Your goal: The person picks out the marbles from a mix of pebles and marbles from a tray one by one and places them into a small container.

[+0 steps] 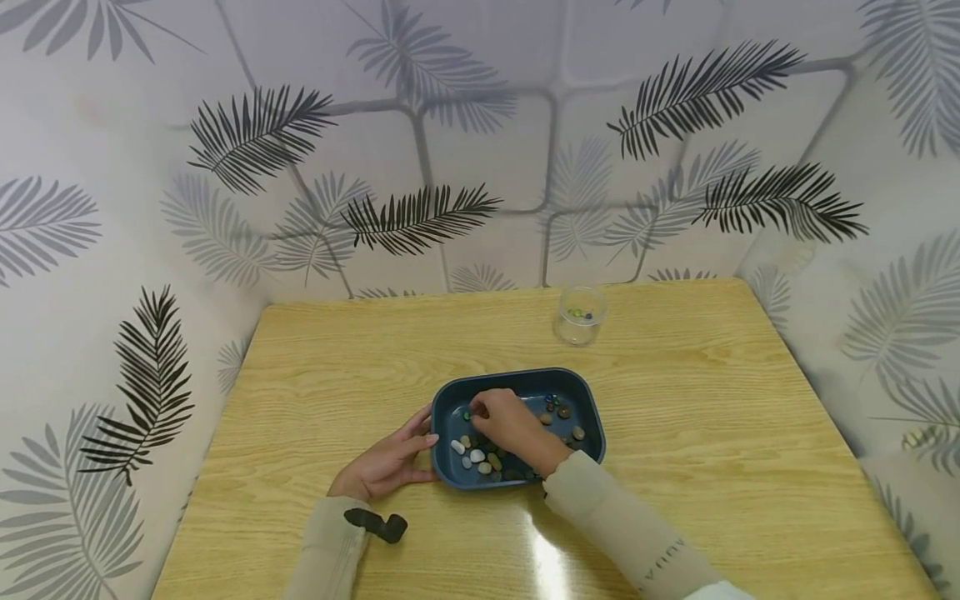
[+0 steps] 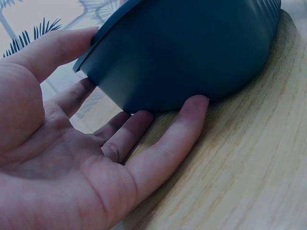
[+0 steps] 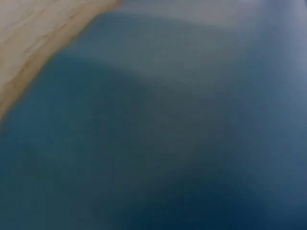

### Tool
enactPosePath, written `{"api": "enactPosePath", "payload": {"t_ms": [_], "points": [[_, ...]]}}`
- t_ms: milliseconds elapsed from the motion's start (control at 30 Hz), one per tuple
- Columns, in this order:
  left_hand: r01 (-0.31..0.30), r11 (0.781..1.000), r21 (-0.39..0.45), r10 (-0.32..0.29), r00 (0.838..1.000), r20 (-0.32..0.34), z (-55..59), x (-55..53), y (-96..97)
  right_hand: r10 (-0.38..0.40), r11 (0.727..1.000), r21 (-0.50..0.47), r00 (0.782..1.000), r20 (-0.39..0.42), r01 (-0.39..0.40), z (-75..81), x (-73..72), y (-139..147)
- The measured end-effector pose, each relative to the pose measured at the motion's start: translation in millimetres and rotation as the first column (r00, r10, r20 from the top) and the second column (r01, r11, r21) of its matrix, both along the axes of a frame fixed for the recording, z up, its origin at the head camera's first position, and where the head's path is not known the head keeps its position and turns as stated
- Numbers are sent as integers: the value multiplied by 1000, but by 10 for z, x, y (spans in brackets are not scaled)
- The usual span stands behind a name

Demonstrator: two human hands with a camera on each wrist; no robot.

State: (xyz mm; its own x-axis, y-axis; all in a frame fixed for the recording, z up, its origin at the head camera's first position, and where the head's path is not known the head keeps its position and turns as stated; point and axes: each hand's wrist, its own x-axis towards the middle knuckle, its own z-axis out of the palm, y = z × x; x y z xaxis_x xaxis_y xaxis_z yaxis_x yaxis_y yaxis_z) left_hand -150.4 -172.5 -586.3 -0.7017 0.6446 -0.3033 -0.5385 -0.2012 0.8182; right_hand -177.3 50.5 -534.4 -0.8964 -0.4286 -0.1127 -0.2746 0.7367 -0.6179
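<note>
On the table stands a dark blue plastic basin [image 1: 517, 382] holding pebbles [image 1: 477, 456] and small glass marbles [image 1: 552, 401]. My left hand [image 1: 396, 458] is at its left side; in the left wrist view the thumb touches the rim and the spread, fairly straight fingers [image 2: 196, 108] rest against the wall and base. Inside the basin, my right hand [image 1: 508, 423] has bent fingers at a green marble [image 1: 467, 416]; whether they pinch it cannot be told. The right wrist view is blurred and shows mostly blue surface [image 3: 144, 120].
Behind the basin, to the right, a clear round container [image 1: 577, 329] has a few small coloured marbles in its upper part. The wooden table [image 1: 360, 358] meets leaf-patterned walls [image 1: 487, 150] at the back and sides. A black strap piece [image 1: 377, 525] sits at the left sleeve.
</note>
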Motion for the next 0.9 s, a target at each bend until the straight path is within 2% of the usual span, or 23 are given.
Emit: {"api": "enactPosePath", "payload": {"t_ms": [400, 533, 733, 900], "points": [[-3, 1000, -11, 3, 1000, 1, -13, -8, -7, -18, 998, 55, 1000, -18, 18, -124, -98, -86], [-3, 1000, -8, 3, 1000, -13, -12, 4, -2, -22, 997, 74, 1000, -4, 23, -159, -116, -115], [4, 1000, -21, -4, 1000, -6, 12, 1, 3, -25, 997, 74, 1000, 5, 24, -184, -144, -134], [5, 1000, -18, -5, 1000, 1, 25, 0, 10, -19, 994, 110, 1000, 25, 16, -201, -159, -150]]}}
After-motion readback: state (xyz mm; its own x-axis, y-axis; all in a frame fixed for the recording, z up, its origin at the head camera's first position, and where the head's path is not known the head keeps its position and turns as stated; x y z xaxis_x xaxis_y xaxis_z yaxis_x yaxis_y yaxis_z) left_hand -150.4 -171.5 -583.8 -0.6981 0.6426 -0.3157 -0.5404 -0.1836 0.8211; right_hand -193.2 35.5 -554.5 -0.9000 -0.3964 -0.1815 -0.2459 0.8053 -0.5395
